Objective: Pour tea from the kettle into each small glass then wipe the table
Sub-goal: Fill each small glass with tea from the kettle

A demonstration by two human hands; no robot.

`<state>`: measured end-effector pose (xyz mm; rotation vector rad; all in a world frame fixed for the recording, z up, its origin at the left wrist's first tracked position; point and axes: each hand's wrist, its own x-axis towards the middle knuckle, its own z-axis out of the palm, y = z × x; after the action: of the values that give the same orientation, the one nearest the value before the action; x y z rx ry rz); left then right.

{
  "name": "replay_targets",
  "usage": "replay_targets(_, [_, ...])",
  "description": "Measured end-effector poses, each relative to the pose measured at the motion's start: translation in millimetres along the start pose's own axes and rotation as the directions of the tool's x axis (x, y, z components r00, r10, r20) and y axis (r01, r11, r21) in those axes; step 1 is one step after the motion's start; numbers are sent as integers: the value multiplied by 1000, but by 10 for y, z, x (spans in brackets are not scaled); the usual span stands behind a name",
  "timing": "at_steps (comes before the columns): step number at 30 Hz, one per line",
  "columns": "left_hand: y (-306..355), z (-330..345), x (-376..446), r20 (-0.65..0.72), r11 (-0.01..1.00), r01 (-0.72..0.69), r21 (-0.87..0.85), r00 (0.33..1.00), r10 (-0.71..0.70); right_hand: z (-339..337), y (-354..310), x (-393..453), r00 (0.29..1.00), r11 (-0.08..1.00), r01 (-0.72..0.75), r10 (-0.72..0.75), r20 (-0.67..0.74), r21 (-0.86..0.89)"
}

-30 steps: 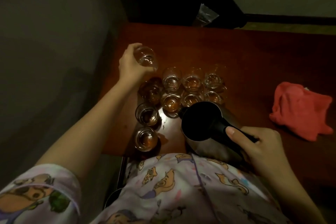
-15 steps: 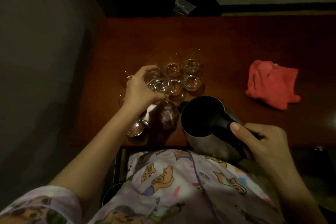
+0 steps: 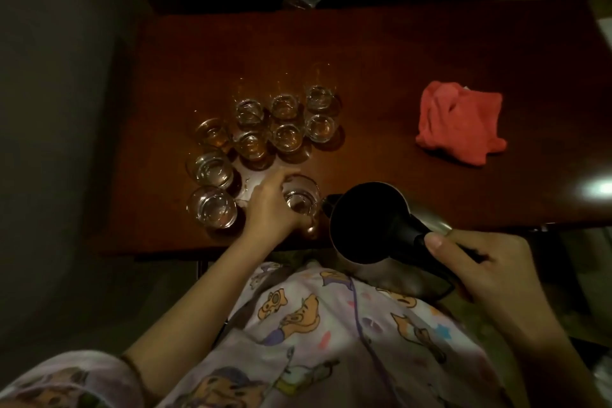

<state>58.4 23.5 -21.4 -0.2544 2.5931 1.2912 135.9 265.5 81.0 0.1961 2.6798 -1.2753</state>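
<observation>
The kettle (image 3: 371,225) hangs at the near edge of the bench (image 3: 414,53), its dark open mouth facing up at me and its spout (image 3: 328,204) pointing left, just beside the small glass (image 3: 302,199) that I am setting in front of it. That is the relation my next move turns on: the glass lies directly left of the spout, almost touching it, so I judge a tilt of the kettle to the left should send tea straight into it. My right hand (image 3: 486,268) grips the black handle (image 3: 433,242), which runs out to the right and toward me, fingers wrapped around it and thumb laid along the top. My left hand (image 3: 270,209) reaches in from the left and holds the glass from its left side, fingers curled round the wall, near the bench's near edge. The glass looks clear inside, not yet filled as far as I can tell. The other glasses (image 3: 265,129) cluster toward the bench's left edge, several showing amber. The red cloth (image 3: 460,124) lies well apart toward the right edge, untouched.
</observation>
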Motion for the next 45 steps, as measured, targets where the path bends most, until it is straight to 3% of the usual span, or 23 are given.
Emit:
replay_targets(17, [15,122,-140,92,999,-31,-29,995,34,-91,20,16,998,991,12,-4,58,-133])
replay_targets(45, [-29,232,-153,79,999,-7,-38,997,10,-152,96,91,987,962,113,-81,135,-249])
